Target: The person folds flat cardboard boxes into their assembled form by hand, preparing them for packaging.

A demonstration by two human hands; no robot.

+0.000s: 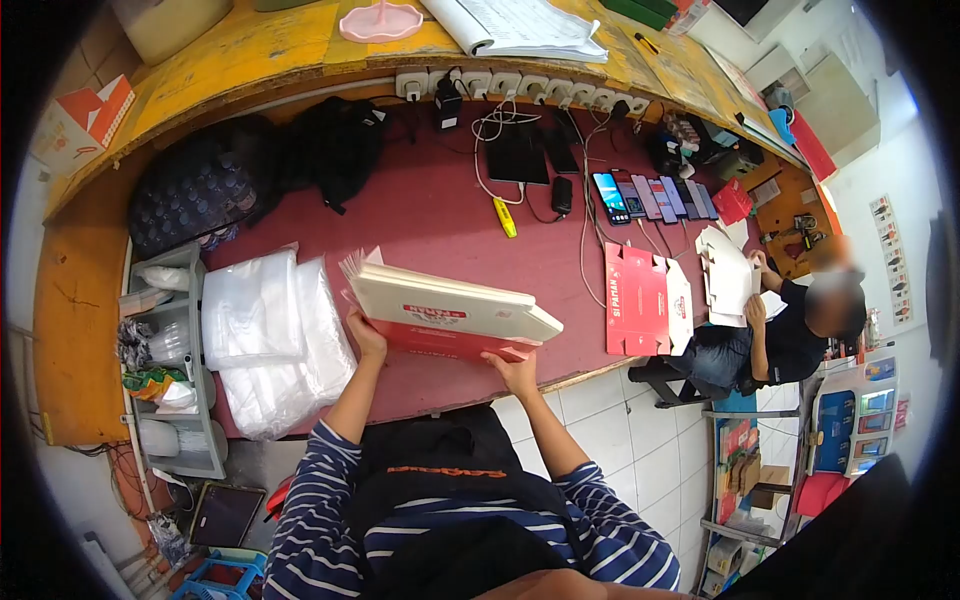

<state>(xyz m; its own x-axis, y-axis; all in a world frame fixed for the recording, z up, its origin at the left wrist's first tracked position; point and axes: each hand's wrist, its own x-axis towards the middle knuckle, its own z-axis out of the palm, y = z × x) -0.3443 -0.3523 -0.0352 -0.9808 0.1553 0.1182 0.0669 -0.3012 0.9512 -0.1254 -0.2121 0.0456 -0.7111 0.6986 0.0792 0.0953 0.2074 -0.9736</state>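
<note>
A thick stack of flat cream-and-red printed cardboard box sheets [450, 292] is held upright on its edge above the near side of the red table [420, 225]. My left hand [368, 338] grips the stack's left end, with its fingers partly hidden behind the cardboard. Around the lower right corner closes my right hand [514, 372], thumb at the near face. Left of the stack, close to my left hand, lie piles of clear plastic bags [265, 325].
At the right, a co-worker [790, 320] sits handling a white sheet [727, 275] beside a flat red box [637, 300]. Several phones [655, 197], cables, and a yellow highlighter [504, 217] lie farther back. Grey bins [205, 400] stand at the left under a yellow shelf [300, 50].
</note>
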